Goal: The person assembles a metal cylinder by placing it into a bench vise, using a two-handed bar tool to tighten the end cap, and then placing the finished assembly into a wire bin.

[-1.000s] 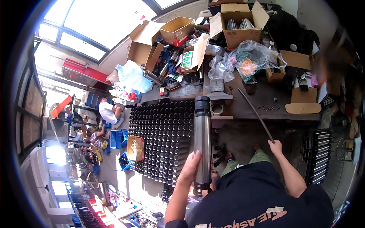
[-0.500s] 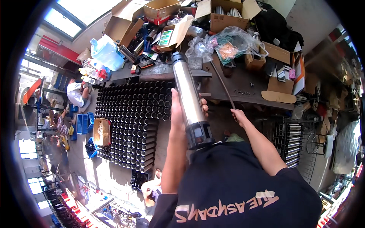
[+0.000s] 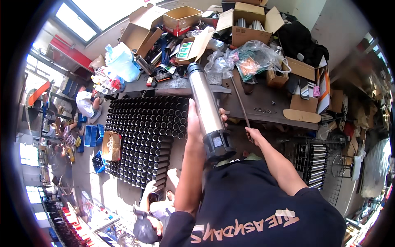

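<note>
A long steel cylinder (image 3: 205, 99) with black ends, which looks like a submersible pump, stands tilted in front of me, its far end by the workbench (image 3: 263, 92). My left hand (image 3: 194, 121) is wrapped around its lower half, with fingertips showing on the right side. To the right, my right hand (image 3: 254, 136) is closed around the near end of a thin metal rod (image 3: 240, 99). The rod's other end lies over the bench, close to the plastic bags. Small loose metal fittings (image 3: 263, 110) lie on the bench to the right of the rod.
Black-rimmed tubes (image 3: 140, 140) stand packed in rows at left. Beside them are blue crates (image 3: 93, 135) and a cardboard box (image 3: 111, 145). A wire cart (image 3: 317, 164) with steel cylinders is at right. One co-worker (image 3: 150, 226) is close at lower left, another (image 3: 86, 103) farther off.
My right hand has drawn the rod slightly nearer and to the left. My left hand keeps its grip on the cylinder. The co-worker at lower left has come further into view.
</note>
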Demonstrator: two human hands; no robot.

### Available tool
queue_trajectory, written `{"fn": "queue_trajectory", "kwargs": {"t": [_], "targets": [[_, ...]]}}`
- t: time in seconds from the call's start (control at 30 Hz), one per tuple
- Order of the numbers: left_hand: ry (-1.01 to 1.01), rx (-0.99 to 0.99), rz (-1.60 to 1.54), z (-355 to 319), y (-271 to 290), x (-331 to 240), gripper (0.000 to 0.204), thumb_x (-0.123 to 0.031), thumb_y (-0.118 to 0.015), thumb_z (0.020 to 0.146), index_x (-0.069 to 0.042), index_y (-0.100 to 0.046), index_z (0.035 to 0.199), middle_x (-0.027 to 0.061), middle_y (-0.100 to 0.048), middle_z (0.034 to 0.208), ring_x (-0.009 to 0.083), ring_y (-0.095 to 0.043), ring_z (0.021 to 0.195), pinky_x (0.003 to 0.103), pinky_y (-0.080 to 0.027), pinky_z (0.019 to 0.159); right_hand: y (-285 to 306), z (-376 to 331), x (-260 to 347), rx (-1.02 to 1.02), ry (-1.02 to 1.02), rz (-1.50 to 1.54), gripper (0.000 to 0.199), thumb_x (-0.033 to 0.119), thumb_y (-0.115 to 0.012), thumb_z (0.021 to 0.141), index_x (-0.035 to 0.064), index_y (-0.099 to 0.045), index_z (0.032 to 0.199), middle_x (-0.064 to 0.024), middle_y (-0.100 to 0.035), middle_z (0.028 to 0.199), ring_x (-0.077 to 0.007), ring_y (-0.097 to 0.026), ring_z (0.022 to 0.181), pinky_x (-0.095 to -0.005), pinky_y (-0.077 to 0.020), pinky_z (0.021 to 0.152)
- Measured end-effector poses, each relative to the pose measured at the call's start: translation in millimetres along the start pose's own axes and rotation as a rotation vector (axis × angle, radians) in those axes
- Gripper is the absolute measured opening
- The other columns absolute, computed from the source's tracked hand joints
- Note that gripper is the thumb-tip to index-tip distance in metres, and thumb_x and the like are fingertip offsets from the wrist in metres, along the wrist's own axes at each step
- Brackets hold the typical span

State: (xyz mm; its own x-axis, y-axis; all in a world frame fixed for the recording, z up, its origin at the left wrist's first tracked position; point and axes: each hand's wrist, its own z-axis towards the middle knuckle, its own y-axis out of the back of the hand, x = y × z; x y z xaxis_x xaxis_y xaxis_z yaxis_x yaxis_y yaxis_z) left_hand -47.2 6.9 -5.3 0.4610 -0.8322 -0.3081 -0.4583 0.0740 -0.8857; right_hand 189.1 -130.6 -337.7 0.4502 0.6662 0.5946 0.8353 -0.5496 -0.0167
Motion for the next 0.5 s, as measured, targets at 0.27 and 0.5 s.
{"fn": "queue_trajectory", "kwargs": {"t": [0.27, 0.5], "targets": [[0.078, 0.32, -0.256, 10.0, 21.9, 10.1, 0.082, -0.068, -0.03, 0.1, 0.008, -0.045, 0.125, 0.0184, -0.055, 0.109, 0.0313, -0.06, 0.092, 0.049, -0.055, 0.082, 13.9, -9.1, 4.1, 0.041, -0.011, -0.028, 0.019, 0.033, -0.058, 0.101, 0.0144, -0.059, 0.094, 0.0038, -0.054, 0.073, -0.008, -0.043, 0.055, -0.0257, -0.0332, 0.047], [0.111, 0.257, -0.224, 11.5, 17.9, 8.3, 0.081, -0.067, -0.028, 0.101, 0.009, -0.045, 0.122, 0.018, -0.055, 0.104, 0.0301, -0.061, 0.092, 0.049, -0.058, 0.08, 28.4, -21.0, -8.6, 0.039, -0.035, -0.03, 0.02, 0.03, -0.056, 0.102, 0.0123, -0.062, 0.094, 0.0047, -0.052, 0.07, -0.0075, -0.043, 0.055, -0.0264, -0.0352, 0.047]]}}
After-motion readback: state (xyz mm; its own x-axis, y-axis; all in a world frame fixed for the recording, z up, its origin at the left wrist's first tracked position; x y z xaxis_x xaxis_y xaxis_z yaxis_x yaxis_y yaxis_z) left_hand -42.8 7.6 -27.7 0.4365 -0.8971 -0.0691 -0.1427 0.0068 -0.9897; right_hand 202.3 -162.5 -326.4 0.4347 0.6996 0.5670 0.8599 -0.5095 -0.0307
